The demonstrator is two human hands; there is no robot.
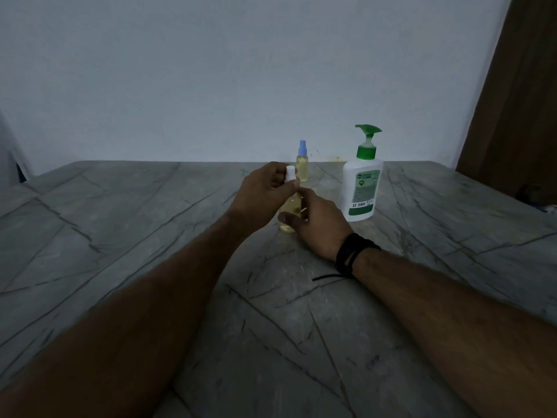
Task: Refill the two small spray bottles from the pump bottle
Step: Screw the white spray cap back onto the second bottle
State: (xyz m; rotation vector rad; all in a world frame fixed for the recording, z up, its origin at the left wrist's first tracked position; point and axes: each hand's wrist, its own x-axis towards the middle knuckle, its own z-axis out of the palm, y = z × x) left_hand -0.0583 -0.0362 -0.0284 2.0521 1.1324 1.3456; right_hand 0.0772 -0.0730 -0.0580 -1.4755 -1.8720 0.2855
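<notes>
Left hand (265, 188) pinches the white spray cap (290, 173) of the near spray bottle (291, 212); right hand (316, 224) grips its body on the table (150, 236). Step: probably cap turning, direction unclear. Pump bottle (360, 188) stands just right, second spray bottle (302, 164) behind.

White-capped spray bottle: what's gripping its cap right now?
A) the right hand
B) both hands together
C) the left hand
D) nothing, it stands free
C: the left hand pinches the white cap at the top of the white-capped spray bottle, while the right hand holds the yellow-filled body lower down.
</notes>
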